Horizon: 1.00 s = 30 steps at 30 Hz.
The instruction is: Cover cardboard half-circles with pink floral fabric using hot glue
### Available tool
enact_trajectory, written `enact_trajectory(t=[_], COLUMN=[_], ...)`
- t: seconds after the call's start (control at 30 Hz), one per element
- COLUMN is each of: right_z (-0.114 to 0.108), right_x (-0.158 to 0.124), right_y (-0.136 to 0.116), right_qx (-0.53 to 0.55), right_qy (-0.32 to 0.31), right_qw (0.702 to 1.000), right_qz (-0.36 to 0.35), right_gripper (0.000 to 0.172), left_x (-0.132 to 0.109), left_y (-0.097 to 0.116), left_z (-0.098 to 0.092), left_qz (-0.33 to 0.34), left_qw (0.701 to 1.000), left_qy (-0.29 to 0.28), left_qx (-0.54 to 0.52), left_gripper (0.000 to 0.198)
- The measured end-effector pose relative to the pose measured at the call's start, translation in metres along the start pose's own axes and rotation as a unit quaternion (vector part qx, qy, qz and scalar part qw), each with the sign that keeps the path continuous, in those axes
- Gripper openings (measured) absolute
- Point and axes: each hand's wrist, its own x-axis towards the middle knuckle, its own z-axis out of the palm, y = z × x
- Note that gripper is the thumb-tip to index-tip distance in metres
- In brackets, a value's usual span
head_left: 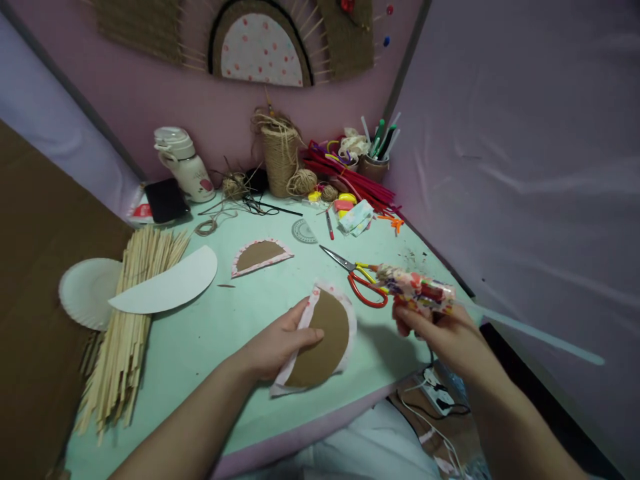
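Observation:
My left hand [280,343] grips a cardboard half circle [325,337] by its straight side, thumb on top. White cloth with pink spots sticks out around the cardboard's edge. In my right hand [440,327] is a glue gun [417,287], its nozzle pointing left and a long clear glue stick [545,337] coming out of its back. The gun is apart from the cardboard, up and to its right. Beyond the nozzle, scissors [367,290] with red and yellow handles lie on the table. A smaller cardboard half circle [260,255] with a folded cloth border lies farther back.
Bamboo sticks [125,340], a white paper piece [170,287] and a paper plate [87,293] are at left. Along the back stand a bottle [187,167], a twine spool [279,160] and a pen cup [375,167]. A protractor [304,231] lies mid-table. A power strip [437,393] sits below the right edge.

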Motion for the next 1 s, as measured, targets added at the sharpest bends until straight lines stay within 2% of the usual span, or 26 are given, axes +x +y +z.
enact_trajectory(t=[0.07,0.2,0.4,0.6,0.73,0.87,1.0], right_z=[0.013,0.037,0.060,0.067,0.069,0.068,0.065], right_x=[-0.011,-0.019,-0.022,-0.029,-0.032,-0.031,-0.033], right_y=[-0.010,-0.013,-0.025,-0.028,-0.029,-0.028,-0.032], right_qx=[0.020,0.059,0.090,0.030,0.001,-0.018,-0.020], right_qy=[-0.024,0.004,0.003,-0.002,0.024,0.022,0.017], right_qw=[0.999,0.998,0.993,0.992,0.986,0.979,0.983], right_qz=[0.007,-0.021,-0.076,-0.124,-0.166,-0.200,-0.180], right_gripper=[0.029,0.018,0.016,0.017,0.014,0.016,0.020], left_x=[0.000,0.003,0.003,0.001,0.001,0.000,-0.001], left_y=[-0.002,-0.006,-0.006,-0.004,-0.004,-0.002,-0.002], left_z=[0.000,-0.001,0.002,0.006,0.009,0.010,0.010], left_qz=[0.011,0.050,0.132,0.190,0.195,0.192,0.199], left_qw=[0.999,0.994,0.970,0.937,0.936,0.933,0.929], left_qy=[-0.002,0.008,0.020,0.052,0.048,0.052,0.047], left_qx=[0.032,0.102,0.202,0.288,0.289,0.300,0.308], left_gripper=[0.050,0.044,0.038,0.030,0.025,0.025,0.028])
